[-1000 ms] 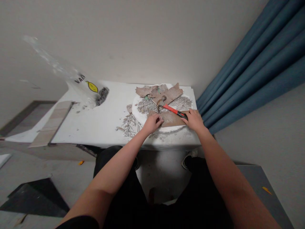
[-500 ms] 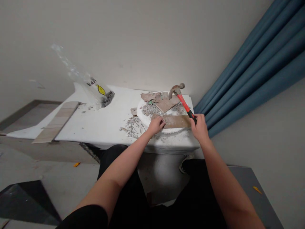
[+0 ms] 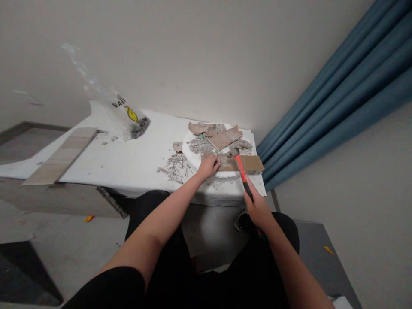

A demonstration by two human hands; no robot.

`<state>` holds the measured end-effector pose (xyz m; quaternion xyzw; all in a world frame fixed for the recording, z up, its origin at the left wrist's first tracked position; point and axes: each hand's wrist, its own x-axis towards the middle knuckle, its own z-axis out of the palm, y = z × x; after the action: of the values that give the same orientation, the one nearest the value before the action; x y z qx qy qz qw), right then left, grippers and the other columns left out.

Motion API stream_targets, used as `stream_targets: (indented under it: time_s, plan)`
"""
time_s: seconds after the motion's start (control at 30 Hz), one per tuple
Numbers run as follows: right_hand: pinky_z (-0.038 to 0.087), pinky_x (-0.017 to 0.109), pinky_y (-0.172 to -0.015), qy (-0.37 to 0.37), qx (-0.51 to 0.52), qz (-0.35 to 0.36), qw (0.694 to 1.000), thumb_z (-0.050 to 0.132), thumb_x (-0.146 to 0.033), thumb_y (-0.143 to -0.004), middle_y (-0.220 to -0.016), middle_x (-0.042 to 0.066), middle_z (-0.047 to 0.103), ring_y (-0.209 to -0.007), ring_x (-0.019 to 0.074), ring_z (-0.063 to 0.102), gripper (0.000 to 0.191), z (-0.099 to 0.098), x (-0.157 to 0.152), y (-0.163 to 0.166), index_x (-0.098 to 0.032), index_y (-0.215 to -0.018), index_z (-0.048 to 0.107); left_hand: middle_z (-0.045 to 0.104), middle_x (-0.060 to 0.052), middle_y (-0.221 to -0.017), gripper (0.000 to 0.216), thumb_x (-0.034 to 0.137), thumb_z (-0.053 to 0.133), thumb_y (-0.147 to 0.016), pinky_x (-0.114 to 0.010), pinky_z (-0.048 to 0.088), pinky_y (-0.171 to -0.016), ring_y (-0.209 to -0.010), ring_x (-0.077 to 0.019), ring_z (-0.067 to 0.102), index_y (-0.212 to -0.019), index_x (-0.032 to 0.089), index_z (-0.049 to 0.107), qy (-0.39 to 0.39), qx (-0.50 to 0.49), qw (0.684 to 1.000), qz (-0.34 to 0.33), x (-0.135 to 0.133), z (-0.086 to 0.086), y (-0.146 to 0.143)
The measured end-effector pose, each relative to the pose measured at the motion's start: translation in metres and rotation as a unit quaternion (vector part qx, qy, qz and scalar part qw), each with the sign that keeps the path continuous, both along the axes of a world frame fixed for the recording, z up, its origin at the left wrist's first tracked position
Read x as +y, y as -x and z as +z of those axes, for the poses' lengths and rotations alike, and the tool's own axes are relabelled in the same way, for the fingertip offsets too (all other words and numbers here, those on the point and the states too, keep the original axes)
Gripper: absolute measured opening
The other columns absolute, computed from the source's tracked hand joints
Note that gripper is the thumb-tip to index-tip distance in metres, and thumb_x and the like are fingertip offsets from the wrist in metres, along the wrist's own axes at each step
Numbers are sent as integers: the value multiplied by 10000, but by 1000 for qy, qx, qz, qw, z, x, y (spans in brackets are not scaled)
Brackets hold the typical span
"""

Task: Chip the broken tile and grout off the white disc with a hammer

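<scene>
My right hand (image 3: 257,207) is wrapped around the black grip of a claw hammer (image 3: 240,168) with a red handle. The hammer's head is down at the brown board strip (image 3: 252,162), by its far edge. My left hand (image 3: 208,168) has its fingers curled over the left end of that strip and holds it. Beneath the strip lies a round white slab (image 3: 190,159), strewn with grey crumbs. Behind it on the slab are a broken tile-like piece (image 3: 225,138) and a torn brown piece (image 3: 199,128). Several nails (image 3: 180,165) lie scattered left of the slab.
A white-covered table (image 3: 128,161) stands against the wall. On it are a clear plastic bag (image 3: 124,118) with dark grains and a long board (image 3: 61,156) at the left. A blue curtain (image 3: 322,90) hangs at the right. Yellow bits lie below on both sides.
My right hand has come down and toward me, bringing the hammer's head from above the slab down to the strip. My left hand stays at the strip's left end. The view has shifted slightly.
</scene>
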<state>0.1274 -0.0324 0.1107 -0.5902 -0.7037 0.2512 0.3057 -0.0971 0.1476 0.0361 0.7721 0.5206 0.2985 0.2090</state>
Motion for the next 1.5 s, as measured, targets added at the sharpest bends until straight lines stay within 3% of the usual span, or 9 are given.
stream_targets:
  time_s: [0.23, 0.67, 0.9, 1.13, 1.33, 1.5]
  plan:
    - [485, 530, -1129, 19, -19, 16, 1000, 425, -279, -990, -1545, 51, 557, -1434, 288, 518, 684, 4, 2, 20, -322, -1661, 298, 641, -92, -886, 92, 261, 588, -902, -365, 459, -794, -874, -253, 595, -841, 195, 607, -4, -3, 1000, -7, -2, -2, -1]
    - [529, 507, -1070, 32, -50, 11, 998, 411, -280, -983, -1476, 59, 623, -1338, 304, 609, 686, 14, 3, 27, -319, -1660, 305, 656, -93, -885, 92, 253, 591, -902, -364, 453, -785, -861, -254, 603, -840, 191, 617, 9, 2, 1000, -14, 2, -4, 0]
    - [481, 502, -1129, 46, -34, 6, 998, 404, -276, -983, -1486, 87, 612, -1392, 295, 561, 676, 13, 3, 31, -252, -1655, 330, 652, -96, -888, 88, 239, 593, -901, -357, 454, -792, -857, -246, 604, -844, 179, 622, 9, 5, 1000, -16, 3, -6, 2]
    - [387, 468, -1210, 29, -4, -9, 1000, 411, -281, -1007, -1551, 93, 552, -1470, 269, 473, 663, 27, 0, 29, -204, -1658, 313, 644, -79, -873, 109, 259, 578, -924, -340, 451, -785, -852, -233, 597, -849, 185, 608, -2, 28, 1000, -11, 3, -5, 2]
    - [351, 503, -1230, 68, -21, -21, 997, 405, -269, -1007, -1595, 104, 496, -1513, 279, 407, 657, -3, -9, 17, -197, -1655, 321, 639, -73, -868, 108, 263, 586, -923, -330, 440, -757, -827, -221, 587, -852, 185, 604, -20, 19, 1000, -10, 1, -4, 1]
    - [419, 523, -1174, 107, -34, -26, 993, 398, -238, -1005, -1530, 148, 565, -1437, 307, 513, 674, -25, -18, 13, -187, -1666, 282, 624, -62, -833, 174, 295, 577, -934, -331, 439, -752, -810, -214, 573, -796, 190, 594, -33, -2, 999, -25, 3, -5, 4]
